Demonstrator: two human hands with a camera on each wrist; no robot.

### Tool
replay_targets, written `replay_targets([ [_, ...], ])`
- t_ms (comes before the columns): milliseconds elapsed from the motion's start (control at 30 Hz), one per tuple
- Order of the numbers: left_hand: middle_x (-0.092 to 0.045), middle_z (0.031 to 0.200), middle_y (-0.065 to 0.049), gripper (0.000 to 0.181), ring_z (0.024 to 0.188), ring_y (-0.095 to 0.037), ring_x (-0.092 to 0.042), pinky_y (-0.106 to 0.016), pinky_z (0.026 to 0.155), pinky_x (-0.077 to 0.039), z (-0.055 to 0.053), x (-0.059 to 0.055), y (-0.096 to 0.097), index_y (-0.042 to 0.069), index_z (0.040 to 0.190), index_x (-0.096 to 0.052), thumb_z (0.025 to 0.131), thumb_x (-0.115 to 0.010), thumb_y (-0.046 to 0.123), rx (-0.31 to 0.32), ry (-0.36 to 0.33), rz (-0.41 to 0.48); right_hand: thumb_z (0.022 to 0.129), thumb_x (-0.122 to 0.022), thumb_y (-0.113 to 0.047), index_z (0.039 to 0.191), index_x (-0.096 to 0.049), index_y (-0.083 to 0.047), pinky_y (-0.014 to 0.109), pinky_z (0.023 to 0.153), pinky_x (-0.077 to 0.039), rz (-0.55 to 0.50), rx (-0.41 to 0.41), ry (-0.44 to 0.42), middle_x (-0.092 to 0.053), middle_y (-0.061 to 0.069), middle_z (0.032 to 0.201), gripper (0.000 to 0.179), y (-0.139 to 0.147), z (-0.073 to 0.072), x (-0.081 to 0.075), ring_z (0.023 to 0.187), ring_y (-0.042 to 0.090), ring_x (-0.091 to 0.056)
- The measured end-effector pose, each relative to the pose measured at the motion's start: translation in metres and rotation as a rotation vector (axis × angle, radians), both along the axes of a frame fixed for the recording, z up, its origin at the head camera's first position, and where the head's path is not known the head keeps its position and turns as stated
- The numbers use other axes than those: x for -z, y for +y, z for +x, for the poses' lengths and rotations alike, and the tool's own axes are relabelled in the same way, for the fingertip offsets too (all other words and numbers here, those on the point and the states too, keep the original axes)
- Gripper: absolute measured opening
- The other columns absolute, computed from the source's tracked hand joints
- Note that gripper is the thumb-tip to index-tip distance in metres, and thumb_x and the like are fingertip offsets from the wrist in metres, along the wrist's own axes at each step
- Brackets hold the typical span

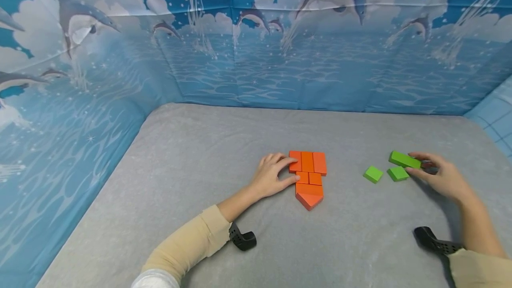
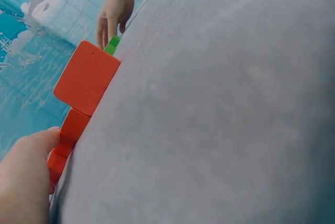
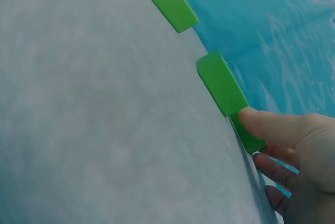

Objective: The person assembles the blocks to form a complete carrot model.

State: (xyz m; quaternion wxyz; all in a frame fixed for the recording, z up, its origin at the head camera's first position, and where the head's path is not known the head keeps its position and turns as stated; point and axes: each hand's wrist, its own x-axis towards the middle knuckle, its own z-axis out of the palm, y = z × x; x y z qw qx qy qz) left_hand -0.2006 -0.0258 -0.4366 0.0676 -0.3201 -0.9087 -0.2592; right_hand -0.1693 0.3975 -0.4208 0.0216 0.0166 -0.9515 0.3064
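Note:
Several orange blocks (image 1: 307, 162) lie flat in a close group ending in a pointed block (image 1: 310, 200) at the near side. My left hand (image 1: 272, 174) rests at their left edge, index finger at the back-left block and thumb at a small middle block (image 1: 302, 178). To the right, my right hand (image 1: 442, 177) reaches around the right end of a long green block (image 1: 404, 159), thumb and index finger spread. Its thumb tip is right by a small square green block (image 3: 222, 85). Another small green block (image 1: 373, 174) lies apart to the left.
A grey cloth surface (image 1: 192, 154) lies under the blocks. Blue dolphin-print sheets (image 1: 256, 70) stand along its back and left sides. A black wrist mount (image 1: 242, 239) sits below the left hand, another (image 1: 436, 241) below the right.

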Motion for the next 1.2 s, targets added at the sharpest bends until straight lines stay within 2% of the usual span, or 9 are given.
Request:
replay_targets([
  [333, -0.051, 0.119, -0.001, 0.048, 0.106, -0.016, -0.043, -0.037, 0.093, -0.032, -0.001, 0.002, -0.001, 0.023, 0.126, -0.055, 0.085, -0.058, 0.048, 0.0, 0.009, 0.005, 0.092, -0.054, -0.026, 0.126, -0.044, 0.008, 0.057, 0.072, -0.033, 0.017, 0.051, 0.027, -0.039, 0.033, 0.121, 0.049, 0.001, -0.004, 0.007, 0.1, 0.046, -0.041],
  [567, -0.051, 0.12, -0.001, 0.049, 0.106, -0.016, -0.043, -0.036, 0.093, -0.032, -0.001, 0.002, -0.001, 0.024, 0.127, -0.054, 0.085, -0.057, 0.048, 0.0, 0.009, 0.002, 0.092, -0.054, -0.024, 0.125, -0.044, 0.007, 0.054, 0.068, -0.037, 0.017, 0.053, 0.043, -0.039, 0.033, 0.121, 0.046, -0.011, -0.006, -0.006, 0.099, 0.047, -0.042],
  [667, -0.051, 0.121, -0.001, 0.049, 0.106, -0.016, -0.043, -0.037, 0.094, -0.031, -0.001, 0.002, -0.001, 0.024, 0.127, -0.054, 0.085, -0.057, 0.048, 0.001, 0.009, -0.001, 0.092, -0.055, -0.025, 0.126, -0.045, 0.006, 0.051, 0.066, -0.038, -0.001, 0.01, 0.049, -0.039, 0.032, 0.123, 0.046, -0.024, -0.014, -0.017, 0.099, 0.046, -0.043],
  [767, -0.051, 0.121, -0.001, 0.049, 0.107, -0.016, -0.043, -0.037, 0.095, -0.031, -0.001, 0.002, -0.001, 0.024, 0.127, -0.054, 0.085, -0.057, 0.049, 0.002, 0.007, -0.006, 0.091, -0.056, -0.032, 0.124, -0.049, 0.0, 0.043, 0.063, -0.042, -0.002, -0.024, 0.085, -0.043, 0.024, 0.122, 0.047, -0.043, -0.026, -0.023, 0.097, 0.033, -0.046],
  [900, -0.05, 0.122, -0.001, 0.049, 0.108, -0.016, -0.042, -0.037, 0.096, -0.03, -0.001, 0.001, -0.001, 0.024, 0.128, -0.053, 0.085, -0.057, 0.049, 0.006, 0.008, -0.012, 0.09, -0.058, -0.029, 0.123, -0.051, -0.001, 0.041, 0.067, -0.042, -0.059, -0.123, 0.101, -0.047, 0.021, 0.12, 0.043, -0.075, -0.04, -0.03, 0.097, 0.029, -0.047],
  [1033, -0.05, 0.121, -0.001, 0.049, 0.107, -0.016, -0.043, -0.038, 0.097, -0.03, -0.001, 0.0, -0.001, 0.024, 0.127, -0.053, 0.085, -0.057, 0.049, 0.008, 0.011, -0.014, 0.09, -0.059, -0.019, 0.123, -0.051, 0.002, 0.044, 0.072, -0.041, -0.112, -0.228, 0.057, -0.048, 0.023, 0.121, 0.04, -0.11, -0.051, -0.037, 0.099, 0.035, -0.047],
  [1200, -0.051, 0.121, -0.001, 0.049, 0.107, -0.016, -0.043, -0.039, 0.097, -0.03, -0.001, 0.0, -0.002, 0.023, 0.127, -0.053, 0.085, -0.057, 0.048, 0.005, 0.005, -0.022, 0.088, -0.062, -0.016, 0.123, -0.052, 0.002, 0.048, 0.079, -0.04, -0.129, -0.314, -0.003, -0.047, 0.023, 0.122, 0.04, -0.147, -0.065, -0.034, 0.1, 0.034, -0.047],
])
